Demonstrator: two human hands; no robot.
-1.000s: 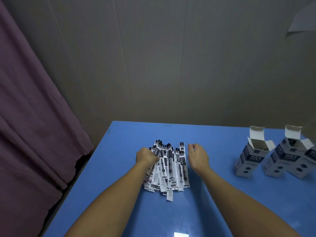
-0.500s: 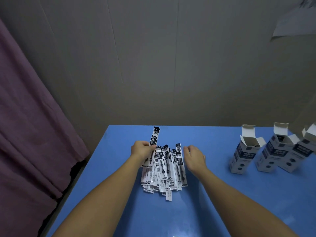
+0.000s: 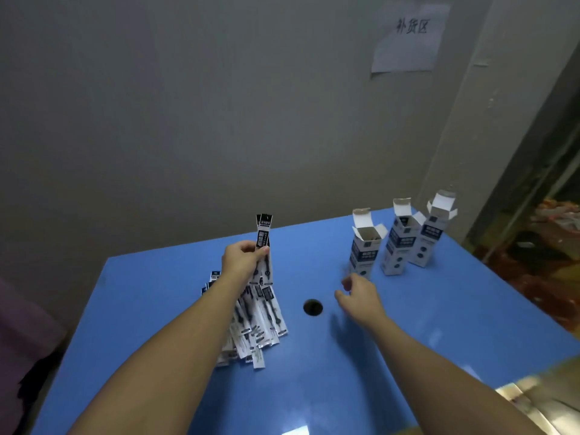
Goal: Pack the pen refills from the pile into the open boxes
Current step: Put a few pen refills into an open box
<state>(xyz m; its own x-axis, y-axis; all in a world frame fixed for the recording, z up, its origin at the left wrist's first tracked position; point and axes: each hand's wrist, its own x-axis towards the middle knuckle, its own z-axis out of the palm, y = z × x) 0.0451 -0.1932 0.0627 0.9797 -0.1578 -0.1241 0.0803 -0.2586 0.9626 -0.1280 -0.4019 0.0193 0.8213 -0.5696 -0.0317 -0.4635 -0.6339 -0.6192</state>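
Observation:
A pile of pen refills [image 3: 255, 321] in white-and-black sleeves lies on the blue table [image 3: 408, 324]. My left hand [image 3: 243, 260] pinches a couple of refills [image 3: 264, 230] and holds them upright above the pile's far end. My right hand [image 3: 361, 293] hovers over the table with fingers loosely curled and nothing in it, just in front of the nearest open box [image 3: 364, 249]. Two more open boxes [image 3: 400, 243] [image 3: 431, 238] stand to its right, flaps up.
A round hole [image 3: 313, 307] is in the table between the pile and my right hand. A grey wall with a paper sign [image 3: 409, 37] stands behind. A purple curtain [image 3: 18, 334] hangs at the left; clutter lies on the floor at the right.
My left hand has lifted a couple of refills upright off the pile. My right hand has left the pile and moved right toward the boxes. The view has swung right.

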